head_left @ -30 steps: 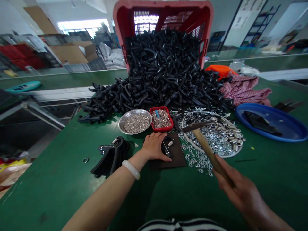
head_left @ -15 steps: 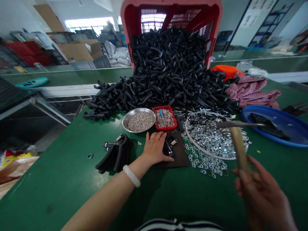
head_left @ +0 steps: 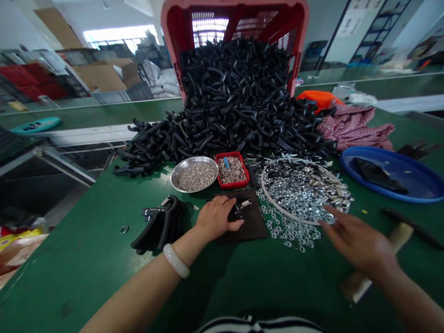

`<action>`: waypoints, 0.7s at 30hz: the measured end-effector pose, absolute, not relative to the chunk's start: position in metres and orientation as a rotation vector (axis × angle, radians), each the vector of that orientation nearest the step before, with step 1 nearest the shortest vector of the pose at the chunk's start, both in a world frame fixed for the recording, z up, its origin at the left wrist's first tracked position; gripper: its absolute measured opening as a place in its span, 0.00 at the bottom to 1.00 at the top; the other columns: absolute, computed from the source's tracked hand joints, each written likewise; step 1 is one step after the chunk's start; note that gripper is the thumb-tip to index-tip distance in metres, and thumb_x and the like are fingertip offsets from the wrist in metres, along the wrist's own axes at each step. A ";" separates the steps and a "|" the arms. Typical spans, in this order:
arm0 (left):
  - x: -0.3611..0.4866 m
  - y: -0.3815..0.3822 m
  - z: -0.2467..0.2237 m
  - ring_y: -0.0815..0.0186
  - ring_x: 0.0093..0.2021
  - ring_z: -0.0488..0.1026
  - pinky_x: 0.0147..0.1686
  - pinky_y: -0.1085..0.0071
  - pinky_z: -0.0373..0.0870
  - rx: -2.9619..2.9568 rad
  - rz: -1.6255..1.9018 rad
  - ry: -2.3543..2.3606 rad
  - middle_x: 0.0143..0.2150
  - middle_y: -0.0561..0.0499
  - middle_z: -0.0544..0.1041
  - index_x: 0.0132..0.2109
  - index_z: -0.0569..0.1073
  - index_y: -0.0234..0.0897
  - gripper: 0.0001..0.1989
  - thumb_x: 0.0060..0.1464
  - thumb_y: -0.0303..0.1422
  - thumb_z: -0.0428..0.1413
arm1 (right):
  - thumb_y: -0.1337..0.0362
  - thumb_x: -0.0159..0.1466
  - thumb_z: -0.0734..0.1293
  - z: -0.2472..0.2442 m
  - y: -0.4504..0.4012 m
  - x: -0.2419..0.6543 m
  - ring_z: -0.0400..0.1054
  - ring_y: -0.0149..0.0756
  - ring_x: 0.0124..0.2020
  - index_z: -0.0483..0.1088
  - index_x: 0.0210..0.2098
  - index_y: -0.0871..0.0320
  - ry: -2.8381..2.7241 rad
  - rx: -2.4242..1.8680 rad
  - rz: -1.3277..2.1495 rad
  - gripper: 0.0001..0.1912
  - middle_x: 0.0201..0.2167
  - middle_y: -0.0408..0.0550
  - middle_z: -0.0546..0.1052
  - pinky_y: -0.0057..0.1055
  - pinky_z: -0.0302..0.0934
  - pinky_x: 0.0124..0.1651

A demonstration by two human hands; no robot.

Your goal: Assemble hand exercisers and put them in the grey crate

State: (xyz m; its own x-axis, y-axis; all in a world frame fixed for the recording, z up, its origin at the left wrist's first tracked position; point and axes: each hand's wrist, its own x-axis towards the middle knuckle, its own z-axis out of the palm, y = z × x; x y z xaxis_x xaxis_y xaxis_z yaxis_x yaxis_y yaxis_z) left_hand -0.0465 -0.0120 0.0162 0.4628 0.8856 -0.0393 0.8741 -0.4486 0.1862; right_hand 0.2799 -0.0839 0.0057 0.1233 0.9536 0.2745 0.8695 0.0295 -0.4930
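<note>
My left hand [head_left: 217, 216] is closed around a black hand grip strengthener [head_left: 237, 210] with a metal spring, on a dark square pad [head_left: 255, 222]. Most of its handles are hidden under my palm. Fingers apart and holding nothing visible, my right hand [head_left: 359, 238] is over the near right edge of a round tray of small metal parts [head_left: 300, 194]. Behind that hand a hammer [head_left: 400, 236] with a wooden handle lies on the table, partly covered by my wrist. More black grip strengtheners [head_left: 161, 222] lie stacked left of my left hand.
A metal bowl of small parts [head_left: 194, 176] and a red tray of pins [head_left: 231, 172] stand behind the pad. Black handles [head_left: 236, 106] spill from a large red crate [head_left: 236, 5]. A blue tray [head_left: 419, 196] sits at right, near a checked cloth [head_left: 354, 127]. A ring [head_left: 124, 229] lies left.
My right hand has let go of the hammer, which now lies on the table at right, and has moved left to the metal parts. My left hand stays at the grip strengthener, fingers more curled.
</note>
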 end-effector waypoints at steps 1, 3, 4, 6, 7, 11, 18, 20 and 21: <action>-0.047 -0.007 0.026 0.57 0.49 0.65 0.45 0.64 0.65 2.515 0.102 1.487 0.49 0.46 0.69 0.54 0.66 0.40 0.29 0.49 0.51 0.49 | 0.53 0.57 0.62 0.011 -0.069 0.253 0.68 0.47 0.42 0.67 0.50 0.52 -1.972 -1.720 0.201 0.22 0.41 0.54 0.74 0.44 0.64 0.41; -0.048 0.002 0.043 0.59 0.46 0.68 0.43 0.65 0.65 2.441 0.139 1.371 0.46 0.48 0.72 0.51 0.69 0.42 0.25 0.52 0.50 0.45 | 0.58 0.60 0.60 0.019 -0.038 0.206 0.61 0.44 0.52 0.64 0.53 0.54 -2.229 -1.356 0.279 0.22 0.52 0.51 0.68 0.44 0.58 0.52; -0.048 0.007 0.050 0.60 0.45 0.69 0.43 0.66 0.66 2.374 0.166 1.324 0.45 0.49 0.73 0.48 0.71 0.41 0.25 0.53 0.50 0.42 | 0.60 0.61 0.59 0.022 -0.023 0.188 0.62 0.41 0.52 0.66 0.50 0.54 -2.264 -1.223 0.347 0.18 0.50 0.49 0.70 0.42 0.58 0.53; -0.048 0.018 0.056 0.62 0.42 0.71 0.42 0.67 0.66 2.170 0.201 1.275 0.41 0.50 0.75 0.43 0.73 0.40 0.27 0.56 0.50 0.37 | 0.62 0.61 0.59 0.023 0.002 0.165 0.68 0.36 0.44 0.71 0.42 0.55 -2.194 -1.138 0.504 0.13 0.42 0.48 0.75 0.37 0.61 0.48; -0.049 0.023 0.056 0.62 0.40 0.72 0.40 0.67 0.67 2.038 0.192 1.265 0.39 0.50 0.76 0.41 0.74 0.40 0.29 0.56 0.50 0.34 | 0.61 0.61 0.59 0.022 0.012 0.161 0.69 0.34 0.40 0.72 0.38 0.56 -2.146 -1.150 0.595 0.12 0.38 0.47 0.76 0.35 0.63 0.45; -0.049 0.046 0.036 0.63 0.32 0.73 0.31 0.67 0.69 1.604 0.059 1.259 0.34 0.48 0.78 0.36 0.75 0.38 0.37 0.55 0.53 0.26 | 0.60 0.57 0.63 0.009 0.035 0.161 0.70 0.33 0.34 0.72 0.37 0.59 -2.071 -1.274 0.934 0.12 0.33 0.47 0.77 0.32 0.64 0.38; -0.044 0.050 0.016 0.57 0.39 0.72 0.38 0.62 0.67 2.039 -0.055 1.832 0.38 0.45 0.76 0.35 0.74 0.38 0.27 0.52 0.52 0.40 | 0.65 0.56 0.64 -0.014 0.037 0.152 0.69 0.33 0.31 0.73 0.31 0.58 -2.221 -1.507 0.669 0.07 0.30 0.45 0.77 0.30 0.60 0.36; -0.045 0.038 0.017 0.57 0.43 0.71 0.40 0.62 0.66 2.138 0.037 1.871 0.43 0.45 0.74 0.42 0.72 0.40 0.24 0.54 0.50 0.40 | 0.64 0.56 0.63 -0.015 0.037 0.151 0.68 0.34 0.30 0.73 0.31 0.57 -2.279 -1.546 0.556 0.07 0.28 0.45 0.76 0.30 0.59 0.34; -0.045 0.031 0.017 0.57 0.47 0.69 0.43 0.63 0.65 2.203 0.097 1.828 0.47 0.45 0.72 0.46 0.70 0.40 0.24 0.54 0.49 0.42 | 0.64 0.57 0.63 -0.014 0.037 0.152 0.68 0.34 0.29 0.73 0.30 0.57 -2.304 -1.558 0.521 0.07 0.27 0.45 0.76 0.29 0.59 0.32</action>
